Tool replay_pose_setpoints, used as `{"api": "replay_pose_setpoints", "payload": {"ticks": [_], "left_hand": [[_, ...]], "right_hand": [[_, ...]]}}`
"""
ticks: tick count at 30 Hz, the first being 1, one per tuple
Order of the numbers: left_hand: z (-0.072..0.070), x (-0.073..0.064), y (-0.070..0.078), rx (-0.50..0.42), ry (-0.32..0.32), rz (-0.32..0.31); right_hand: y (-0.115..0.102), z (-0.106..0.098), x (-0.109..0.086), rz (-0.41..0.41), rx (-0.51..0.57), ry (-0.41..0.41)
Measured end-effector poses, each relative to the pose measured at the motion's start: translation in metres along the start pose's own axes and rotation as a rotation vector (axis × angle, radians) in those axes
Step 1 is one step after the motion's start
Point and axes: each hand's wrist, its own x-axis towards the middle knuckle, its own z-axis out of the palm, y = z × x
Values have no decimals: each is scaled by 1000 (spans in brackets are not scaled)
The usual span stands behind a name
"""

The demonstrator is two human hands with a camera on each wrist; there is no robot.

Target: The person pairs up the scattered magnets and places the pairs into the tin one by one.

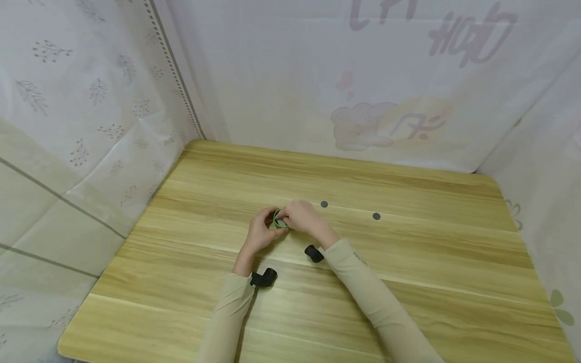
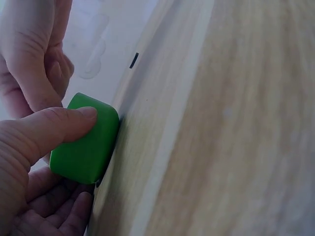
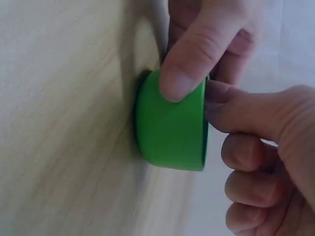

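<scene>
Head vw hi, wrist vws close

The green cup (image 3: 172, 130) looks like plastic to me, smooth walls with a soft satin sheen rather than a proper mirror gloss. Counter (image 1: 408, 242) has a wood-grain face, pretty smooth, with a faint pale shine near the front; can't tell if it's real timber or laminate. The two dark grey discs, left one (image 1: 324, 204) and right one (image 1: 376, 216), come across flat and matt, material's anyone's guess. Back curtain (image 1: 272, 75) and left curtain (image 1: 91, 126) look like printed cloth, matt, the left one visibly creased. Left sleeve (image 1: 224, 312) and right sleeve (image 1: 376, 297) are thin, smooth, lightly wrinkled fabric.
</scene>
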Motion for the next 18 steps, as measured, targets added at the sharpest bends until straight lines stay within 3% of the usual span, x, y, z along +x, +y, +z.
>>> {"api": "replay_pose_setpoints", "payload": {"ticks": [1,5,12,18], "left_hand": [[1,1,-7,-3,2,14],[0,-1,-8,-35,20,85],[1,2,-6,-28,3,-18],[1,2,-3,-4,6,-50]], "right_hand": [[0,-1,1,-2,3,-11],[-2,0,6,63,30,-30],[-6,8,17,168,-46,5],[-14,6,23,234,-146,6]]}}
